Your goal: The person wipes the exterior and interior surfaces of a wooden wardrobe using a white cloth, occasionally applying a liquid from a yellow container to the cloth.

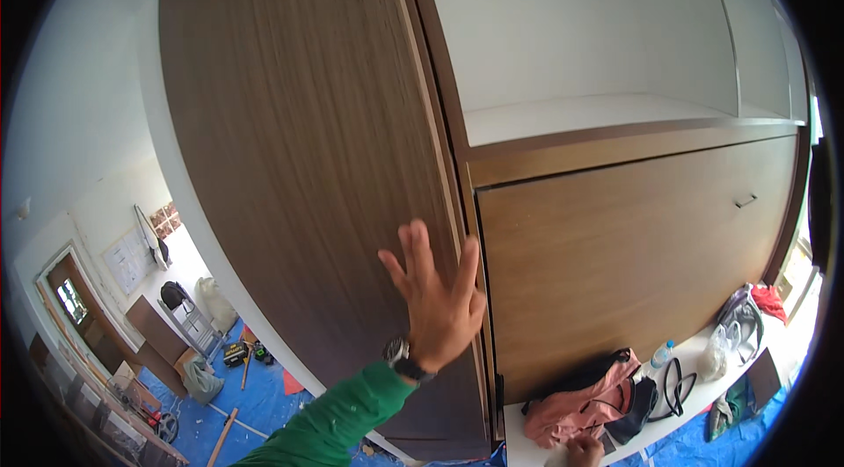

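Note:
My left hand (442, 317), in a green sleeve with a dark watch (403, 357) at the wrist, is raised with fingers spread. It is at the front edge of a tall brown wood-grain cabinet panel (299, 133); whether the fingertips press on it is hard to tell. A narrow dark gap runs down between this panel and the brown cabinet front (633, 247) at the right. Low in the view, my right hand (584, 449) looks curled in front of a pink bag (571, 410); what it holds, if anything, I cannot make out.
A white ledge (520, 445) below the cabinet carries the bag, black straps (675, 390), a water bottle (662, 354) and a plastic bag (716, 353). Open white shelving (580, 36) is above. Blue sheeting (255, 414) covers the floor, with tools and a wooden strip (223, 437) at left.

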`<state>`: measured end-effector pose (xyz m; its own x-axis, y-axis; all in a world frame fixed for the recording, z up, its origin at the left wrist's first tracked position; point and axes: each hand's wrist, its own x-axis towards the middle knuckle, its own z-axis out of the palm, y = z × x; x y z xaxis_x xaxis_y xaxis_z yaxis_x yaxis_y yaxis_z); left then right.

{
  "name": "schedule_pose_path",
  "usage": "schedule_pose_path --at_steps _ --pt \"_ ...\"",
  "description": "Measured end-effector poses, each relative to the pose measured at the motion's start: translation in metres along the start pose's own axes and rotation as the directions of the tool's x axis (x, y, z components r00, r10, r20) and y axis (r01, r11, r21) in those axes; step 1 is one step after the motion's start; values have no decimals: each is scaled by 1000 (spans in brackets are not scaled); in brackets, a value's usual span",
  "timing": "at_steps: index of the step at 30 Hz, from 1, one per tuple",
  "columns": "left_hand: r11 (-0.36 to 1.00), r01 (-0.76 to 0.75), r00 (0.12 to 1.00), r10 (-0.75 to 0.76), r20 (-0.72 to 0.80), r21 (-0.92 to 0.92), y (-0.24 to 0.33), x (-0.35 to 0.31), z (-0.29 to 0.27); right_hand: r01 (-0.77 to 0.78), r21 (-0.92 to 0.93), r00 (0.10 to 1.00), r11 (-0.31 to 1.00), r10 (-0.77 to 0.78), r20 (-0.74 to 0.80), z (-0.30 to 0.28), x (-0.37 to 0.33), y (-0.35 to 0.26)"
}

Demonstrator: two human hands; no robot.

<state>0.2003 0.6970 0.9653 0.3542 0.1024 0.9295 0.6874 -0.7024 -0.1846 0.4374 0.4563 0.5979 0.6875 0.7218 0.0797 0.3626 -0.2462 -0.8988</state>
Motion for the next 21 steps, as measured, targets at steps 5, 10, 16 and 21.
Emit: schedule_pose_path --at_steps 5,10,16,21 --pt "987 4 999 -9 -36 -160 20 -20 -65 65 99 996 993 -59 -60 2 10 29" --pt "983 82 996 -85 -16 -165 49 -38 -134 177 584 955 792 -282 93 20 67 -136" --pt "982 102 988 -119 -97 -159 69 -48 -176 610 765 592 207 -761 -267 -19 54 -408" --pt "972 231 961 -219 -171 49 89 -50 -189 740 612 142 -279 -825 -548 -63 25 -549"
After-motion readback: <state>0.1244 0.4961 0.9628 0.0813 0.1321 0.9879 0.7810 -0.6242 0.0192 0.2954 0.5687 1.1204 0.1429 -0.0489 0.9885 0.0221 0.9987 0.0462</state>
